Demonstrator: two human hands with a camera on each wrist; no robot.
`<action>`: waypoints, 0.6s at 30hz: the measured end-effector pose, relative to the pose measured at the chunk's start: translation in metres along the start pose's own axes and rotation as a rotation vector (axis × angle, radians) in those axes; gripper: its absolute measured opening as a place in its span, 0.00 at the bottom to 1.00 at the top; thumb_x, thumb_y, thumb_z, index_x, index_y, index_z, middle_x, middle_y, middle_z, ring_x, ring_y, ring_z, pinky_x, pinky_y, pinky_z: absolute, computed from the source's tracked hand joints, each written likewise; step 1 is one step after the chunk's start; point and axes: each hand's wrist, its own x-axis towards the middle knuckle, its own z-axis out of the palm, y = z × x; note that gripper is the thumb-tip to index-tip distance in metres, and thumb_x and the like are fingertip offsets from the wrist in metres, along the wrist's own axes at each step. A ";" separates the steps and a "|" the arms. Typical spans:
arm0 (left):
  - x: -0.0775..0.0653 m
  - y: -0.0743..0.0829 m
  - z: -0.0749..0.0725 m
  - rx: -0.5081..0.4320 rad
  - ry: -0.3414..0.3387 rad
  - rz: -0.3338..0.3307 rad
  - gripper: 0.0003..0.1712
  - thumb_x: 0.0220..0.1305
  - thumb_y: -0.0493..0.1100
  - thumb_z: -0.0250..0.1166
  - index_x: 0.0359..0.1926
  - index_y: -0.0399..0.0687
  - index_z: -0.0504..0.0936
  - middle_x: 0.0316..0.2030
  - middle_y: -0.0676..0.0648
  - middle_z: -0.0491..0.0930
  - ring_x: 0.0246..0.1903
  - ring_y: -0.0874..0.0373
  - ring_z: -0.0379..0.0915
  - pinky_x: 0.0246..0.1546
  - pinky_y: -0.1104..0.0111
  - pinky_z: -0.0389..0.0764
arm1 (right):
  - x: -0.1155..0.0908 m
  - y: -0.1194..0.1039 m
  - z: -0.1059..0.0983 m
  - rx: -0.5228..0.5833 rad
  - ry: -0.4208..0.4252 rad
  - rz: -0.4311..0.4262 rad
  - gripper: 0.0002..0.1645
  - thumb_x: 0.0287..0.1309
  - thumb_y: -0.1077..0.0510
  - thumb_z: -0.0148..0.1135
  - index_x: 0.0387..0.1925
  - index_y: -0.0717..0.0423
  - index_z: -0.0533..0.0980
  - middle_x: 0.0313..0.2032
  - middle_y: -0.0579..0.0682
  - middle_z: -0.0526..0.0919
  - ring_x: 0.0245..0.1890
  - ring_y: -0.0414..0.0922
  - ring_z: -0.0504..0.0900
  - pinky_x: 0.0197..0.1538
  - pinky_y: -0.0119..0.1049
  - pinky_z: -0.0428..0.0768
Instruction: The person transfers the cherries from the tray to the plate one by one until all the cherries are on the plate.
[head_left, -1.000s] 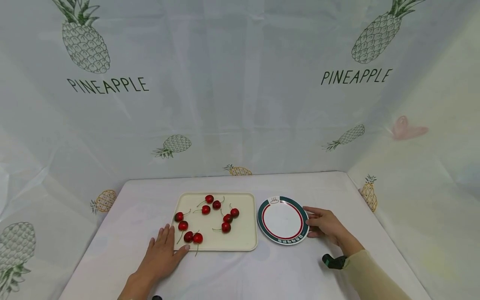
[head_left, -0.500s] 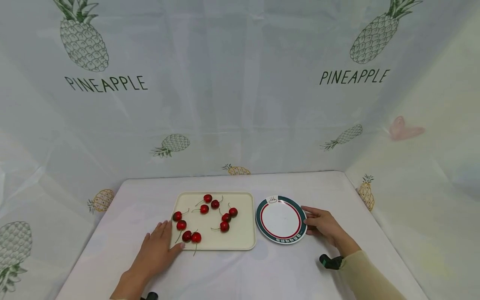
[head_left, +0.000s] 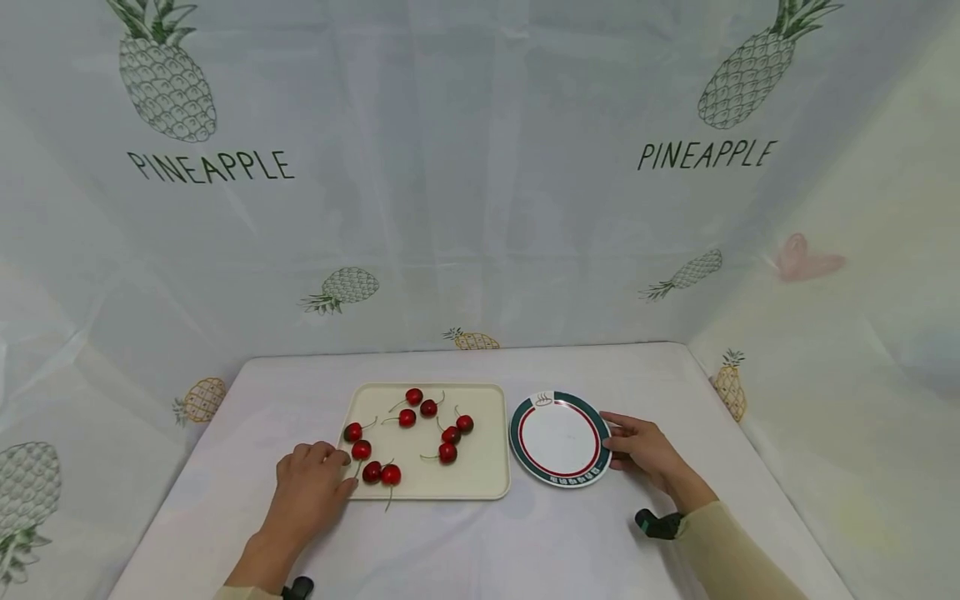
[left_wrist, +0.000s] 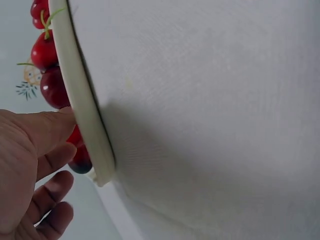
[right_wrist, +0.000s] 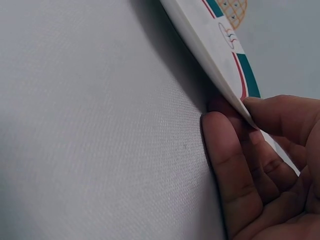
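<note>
Several red cherries [head_left: 390, 475] with green stems lie on a cream rectangular tray [head_left: 480, 475]. My left hand [head_left: 309, 483] is at the tray's left edge, fingers bent and thumb apart from them near the front left corner. In the left wrist view the thumb of this hand [left_wrist: 30, 160] overlaps the tray rim [left_wrist: 82, 100], beside dark red cherries [left_wrist: 54, 87]. To the right, my right hand [head_left: 651, 454] pinches the rim of a round white plate [head_left: 562, 437] with a green and red border. The right wrist view shows the thumb above the plate rim [right_wrist: 215, 65] and fingers below it.
A white cloth covers the table [head_left: 450, 550]. Behind it hangs a pale curtain [head_left: 480, 208] printed with pineapples. The plate stands right beside the tray's right edge. A dark device [head_left: 658, 524] is at the right wrist, another dark device [head_left: 300, 587] at the left.
My left hand's fingers have bent from lying straight along the tray's left edge. The right hand stays on the plate rim. The whole head view has shifted slightly.
</note>
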 end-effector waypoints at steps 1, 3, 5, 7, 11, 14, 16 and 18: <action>0.000 0.000 0.000 0.001 -0.002 -0.003 0.21 0.59 0.49 0.79 0.48 0.44 0.86 0.48 0.42 0.80 0.55 0.39 0.69 0.62 0.35 0.64 | 0.000 0.000 0.000 0.002 -0.001 -0.002 0.38 0.68 0.64 0.67 0.77 0.54 0.68 0.56 0.61 0.80 0.37 0.47 0.87 0.39 0.39 0.88; 0.001 0.001 0.001 0.009 -0.002 -0.006 0.19 0.59 0.49 0.79 0.46 0.44 0.86 0.46 0.43 0.79 0.54 0.40 0.69 0.60 0.34 0.64 | 0.000 0.000 0.000 0.005 0.000 -0.005 0.38 0.67 0.64 0.67 0.77 0.54 0.68 0.57 0.61 0.80 0.37 0.47 0.87 0.39 0.39 0.88; 0.001 0.001 0.002 0.021 0.000 -0.003 0.18 0.59 0.49 0.79 0.44 0.45 0.87 0.44 0.44 0.79 0.52 0.40 0.69 0.59 0.35 0.64 | 0.000 0.000 0.001 0.005 0.002 -0.007 0.38 0.67 0.64 0.67 0.77 0.54 0.68 0.58 0.61 0.81 0.37 0.47 0.87 0.39 0.38 0.88; 0.001 0.001 0.003 0.028 -0.001 -0.001 0.16 0.59 0.49 0.79 0.43 0.45 0.87 0.42 0.45 0.79 0.50 0.41 0.69 0.57 0.36 0.65 | 0.000 0.000 0.001 0.006 0.006 -0.008 0.38 0.67 0.64 0.67 0.77 0.54 0.68 0.59 0.62 0.81 0.37 0.47 0.87 0.39 0.38 0.88; 0.002 0.000 0.006 0.034 -0.004 0.000 0.12 0.61 0.47 0.78 0.40 0.47 0.87 0.40 0.47 0.79 0.48 0.44 0.68 0.55 0.39 0.65 | 0.000 0.000 0.001 0.000 0.009 -0.004 0.38 0.67 0.64 0.67 0.77 0.54 0.68 0.59 0.62 0.81 0.37 0.47 0.86 0.39 0.38 0.88; 0.002 -0.001 0.006 0.026 0.005 0.007 0.09 0.61 0.45 0.78 0.38 0.49 0.87 0.38 0.49 0.78 0.45 0.46 0.68 0.53 0.41 0.65 | 0.000 0.000 0.001 0.001 0.012 0.002 0.38 0.67 0.64 0.67 0.77 0.53 0.69 0.59 0.61 0.81 0.37 0.47 0.86 0.39 0.38 0.88; 0.002 -0.002 0.006 0.024 0.012 0.014 0.07 0.61 0.44 0.78 0.37 0.49 0.88 0.36 0.49 0.77 0.44 0.47 0.68 0.53 0.42 0.66 | 0.000 0.000 0.001 0.002 0.013 0.004 0.38 0.67 0.64 0.67 0.77 0.53 0.69 0.58 0.61 0.81 0.37 0.47 0.86 0.39 0.38 0.88; 0.002 -0.003 0.006 0.028 0.015 0.021 0.06 0.61 0.43 0.78 0.36 0.49 0.88 0.35 0.50 0.78 0.43 0.47 0.68 0.52 0.43 0.66 | -0.001 0.000 0.001 0.001 0.014 0.005 0.38 0.67 0.64 0.67 0.77 0.53 0.69 0.58 0.61 0.81 0.37 0.47 0.86 0.38 0.38 0.88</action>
